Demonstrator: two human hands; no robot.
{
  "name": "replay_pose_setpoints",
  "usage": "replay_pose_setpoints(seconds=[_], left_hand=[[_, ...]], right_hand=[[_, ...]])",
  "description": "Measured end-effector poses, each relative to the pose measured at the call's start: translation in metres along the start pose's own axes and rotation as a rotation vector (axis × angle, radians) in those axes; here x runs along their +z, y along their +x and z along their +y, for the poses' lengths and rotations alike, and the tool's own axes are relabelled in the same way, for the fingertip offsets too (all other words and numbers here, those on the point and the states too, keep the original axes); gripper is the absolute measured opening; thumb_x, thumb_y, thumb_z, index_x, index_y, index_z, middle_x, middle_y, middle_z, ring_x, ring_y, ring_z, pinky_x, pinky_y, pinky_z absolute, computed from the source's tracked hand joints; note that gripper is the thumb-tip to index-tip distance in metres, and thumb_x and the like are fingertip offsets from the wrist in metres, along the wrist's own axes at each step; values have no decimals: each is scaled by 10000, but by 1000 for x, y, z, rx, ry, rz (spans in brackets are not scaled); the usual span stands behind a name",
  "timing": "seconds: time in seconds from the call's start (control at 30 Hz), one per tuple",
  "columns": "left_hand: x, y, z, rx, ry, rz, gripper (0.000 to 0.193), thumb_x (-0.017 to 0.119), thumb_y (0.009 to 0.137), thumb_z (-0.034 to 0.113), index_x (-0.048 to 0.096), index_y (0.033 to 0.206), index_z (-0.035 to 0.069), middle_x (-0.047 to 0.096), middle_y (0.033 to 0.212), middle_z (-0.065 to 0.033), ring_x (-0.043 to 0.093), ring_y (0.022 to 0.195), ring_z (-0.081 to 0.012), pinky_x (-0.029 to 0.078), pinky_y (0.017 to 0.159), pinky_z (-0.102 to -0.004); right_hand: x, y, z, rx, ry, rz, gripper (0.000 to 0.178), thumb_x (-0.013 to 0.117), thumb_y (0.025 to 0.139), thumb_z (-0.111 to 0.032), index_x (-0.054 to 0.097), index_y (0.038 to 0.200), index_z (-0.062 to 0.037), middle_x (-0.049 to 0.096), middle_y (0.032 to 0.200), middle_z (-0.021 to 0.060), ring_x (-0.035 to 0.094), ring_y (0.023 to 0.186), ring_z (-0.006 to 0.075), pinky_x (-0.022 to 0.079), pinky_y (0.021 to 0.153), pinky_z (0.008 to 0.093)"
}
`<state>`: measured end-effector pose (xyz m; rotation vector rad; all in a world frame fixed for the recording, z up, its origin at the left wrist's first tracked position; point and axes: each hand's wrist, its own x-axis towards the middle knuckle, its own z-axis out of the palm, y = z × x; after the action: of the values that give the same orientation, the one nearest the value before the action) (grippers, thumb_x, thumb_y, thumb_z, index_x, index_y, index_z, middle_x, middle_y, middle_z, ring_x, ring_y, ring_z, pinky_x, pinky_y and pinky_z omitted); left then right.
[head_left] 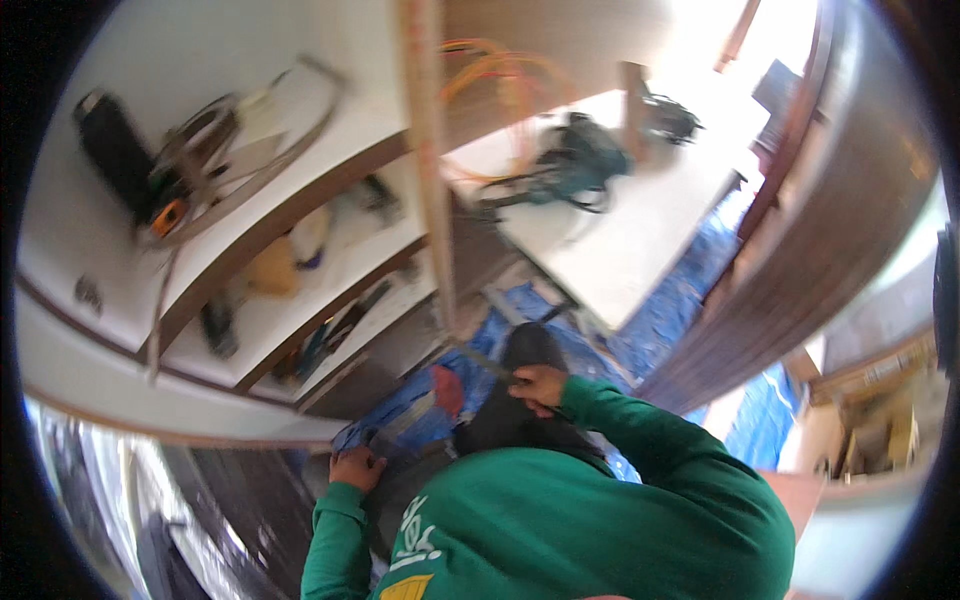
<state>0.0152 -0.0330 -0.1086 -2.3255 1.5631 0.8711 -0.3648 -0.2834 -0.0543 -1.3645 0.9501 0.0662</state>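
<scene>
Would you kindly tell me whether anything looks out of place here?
A pale strip dangles over the curved front edge of the upper-left shelf, which looks untidy; blur hides any finer damage.

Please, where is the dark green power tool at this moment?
In the head view, the dark green power tool lies on the white board, upper right of centre, beside the orange cords and a wooden piece.

Glare upr R, white tabletop [625, 235] overexp.; gen. blur; rim fisheye-bent, blk.
</scene>
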Motion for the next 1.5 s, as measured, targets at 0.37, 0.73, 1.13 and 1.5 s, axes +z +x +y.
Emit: replay_pose_setpoints(seconds=[0.37,0.73,1.13,1.5], left_hand=[[41,-80,-116,-620,-860,257,783,304,995,585,466,1368,-83,539,1294,-347,477,1288,-437,366,1073,-461],[-2,-82,-9,-514,-457,216,661,598,844,578,503,1432,292,25,1609,-276,46,1423,-604,163,1098,-714],[2,-87,2,-575,-437,336,606,591,865,533,530,1409,272,43,1614,-258,57,1440,-571,167,1103,-716],[-4,-90,8,-574,-445,331,635,593,857,524,529,1419,236,51,1617,-249,51,1455,-541,132,1113,-713]], right_hand=[[-2,16,-5,87,-5,-70,211,619,926,-232,519,895,-49,545,598,105,548,427,241,442,365,393],[-1,48,-3,-99,97,-166,218,637,889,-140,526,1045,-36,551,641,82,536,438,205,480,389,380],[-5,74,11,-22,-233,70,239,582,886,-108,507,1104,-46,524,648,62,495,393,179,402,338,330],[15,40,-35,47,-292,-35,276,654,937,-312,618,815,-66,596,593,62,535,482,181,430,478,351]])
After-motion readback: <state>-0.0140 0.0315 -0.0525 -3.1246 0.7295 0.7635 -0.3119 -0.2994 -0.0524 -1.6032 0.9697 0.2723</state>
